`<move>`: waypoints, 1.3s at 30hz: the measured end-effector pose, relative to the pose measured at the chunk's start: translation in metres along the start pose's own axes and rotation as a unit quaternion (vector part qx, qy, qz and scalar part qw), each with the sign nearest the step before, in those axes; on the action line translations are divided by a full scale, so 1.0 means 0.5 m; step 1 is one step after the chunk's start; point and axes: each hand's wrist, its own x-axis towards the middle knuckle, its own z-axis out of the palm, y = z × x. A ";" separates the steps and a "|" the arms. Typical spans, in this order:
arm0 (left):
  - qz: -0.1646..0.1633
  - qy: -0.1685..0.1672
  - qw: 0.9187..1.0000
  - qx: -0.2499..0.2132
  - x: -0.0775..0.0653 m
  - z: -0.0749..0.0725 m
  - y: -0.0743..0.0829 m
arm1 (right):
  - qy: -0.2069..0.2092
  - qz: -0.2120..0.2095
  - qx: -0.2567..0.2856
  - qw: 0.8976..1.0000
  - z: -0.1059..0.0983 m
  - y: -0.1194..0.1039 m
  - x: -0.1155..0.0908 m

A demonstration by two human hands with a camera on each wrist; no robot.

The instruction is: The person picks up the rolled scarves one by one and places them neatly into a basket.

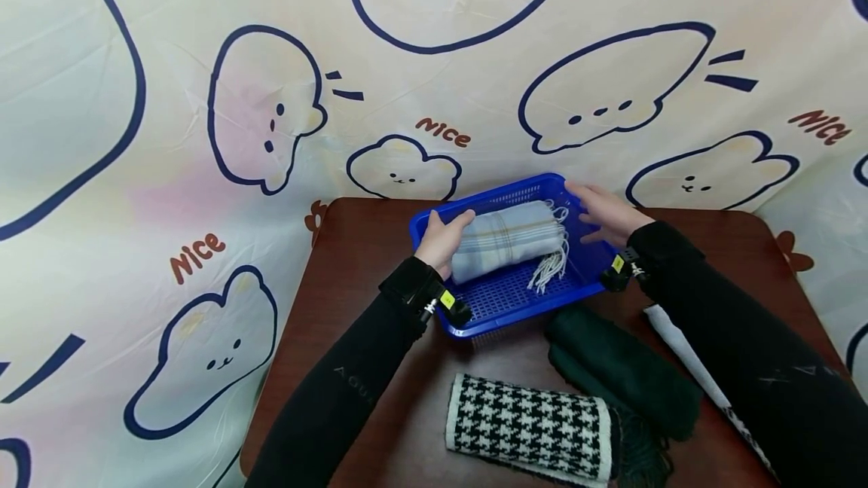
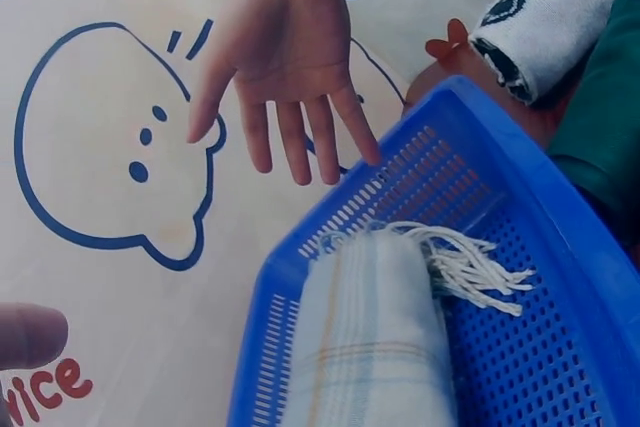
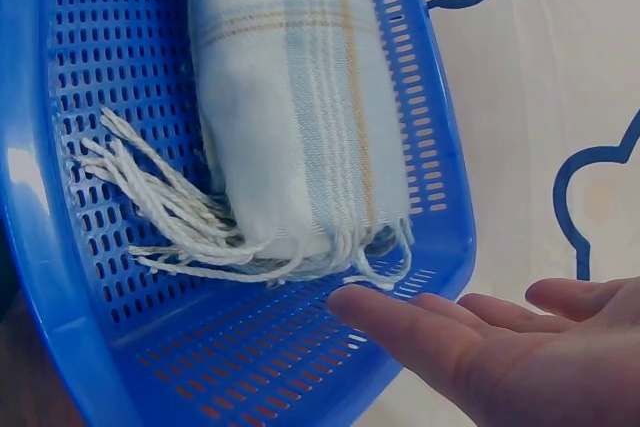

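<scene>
A blue plastic basket with slotted walls stands toward the back of the table, slightly askew. Inside it lies a folded pale blue plaid scarf, its white fringe pointing to the right end. My left hand is at the basket's left end beside the scarf, thumb and finger extended; most of its fingers are hidden in the left wrist view. By the right end, my right hand has its fingers spread, palm toward the basket. Its fingertips are near the rim and fringe; whether they touch the rim I cannot tell.
In front of the basket lie a black-and-white houndstooth scarf and a dark green scarf. A white scarf with dark patterning is partly under my right forearm. Behind the brown table hangs a printed cloth.
</scene>
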 end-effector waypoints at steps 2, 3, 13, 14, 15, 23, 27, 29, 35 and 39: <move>0.003 -0.006 1.000 -0.006 -0.004 -0.002 0.006 | -0.002 -0.004 0.001 1.000 -0.002 -0.003 -0.006; 0.005 -0.009 1.000 -0.010 -0.005 -0.003 0.009 | -0.002 -0.006 0.001 1.000 -0.003 -0.004 -0.009; 0.019 -0.016 0.999 -0.026 -0.020 -0.016 0.026 | 0.009 -0.015 -0.008 1.000 0.009 -0.016 -0.036; 0.020 -0.016 0.999 -0.027 -0.021 -0.016 0.027 | 0.010 -0.018 -0.009 1.000 0.011 -0.016 -0.039; 0.022 -0.017 0.999 -0.027 -0.023 -0.017 0.029 | 0.011 -0.021 -0.010 1.000 0.013 -0.015 -0.042; 0.040 -0.029 0.999 -0.013 -0.044 -0.022 0.036 | 0.009 -0.038 -0.015 0.999 0.028 -0.010 -0.068; 0.052 -0.038 0.998 -0.002 -0.055 -0.029 0.035 | 0.006 -0.047 -0.018 0.999 0.033 -0.008 -0.080; 0.056 -0.040 0.998 0.006 -0.060 -0.033 0.034 | 0.005 -0.052 -0.021 0.998 0.035 -0.005 -0.086; 0.060 -0.034 0.997 0.032 -0.075 -0.042 0.035 | 0.009 -0.064 -0.030 0.997 0.044 0.001 -0.110; 0.066 -0.036 0.996 0.037 -0.083 -0.044 0.031 | 0.009 -0.070 -0.035 0.997 0.050 0.006 -0.129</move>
